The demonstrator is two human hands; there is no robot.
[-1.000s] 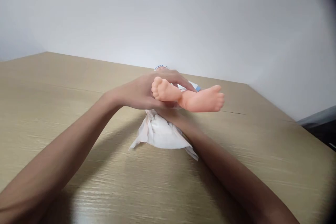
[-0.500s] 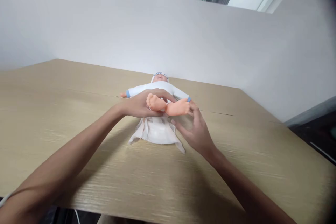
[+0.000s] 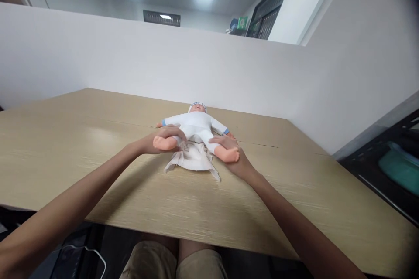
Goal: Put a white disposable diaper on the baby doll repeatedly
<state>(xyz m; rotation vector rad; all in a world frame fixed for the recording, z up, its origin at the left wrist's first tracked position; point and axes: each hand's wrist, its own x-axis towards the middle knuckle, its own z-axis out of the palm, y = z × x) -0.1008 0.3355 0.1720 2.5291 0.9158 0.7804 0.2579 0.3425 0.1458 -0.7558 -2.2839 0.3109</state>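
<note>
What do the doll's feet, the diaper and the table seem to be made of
Doll's feet: likely vinyl or another plastic, smooth and molded-looking. Diaper: probably papery, nonwoven fabric, matte white with thin, crumpled edges. Table: wood or wood-look laminate, can't tell which; streaky grain, slight sheen.

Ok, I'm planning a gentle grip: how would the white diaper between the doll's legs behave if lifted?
The white diaper would probably flop, as its front corners splay and its edges crumple. It looks light, its edges seeming thin. Rolling seems unlikely, given its spread shape on the table.
</note>
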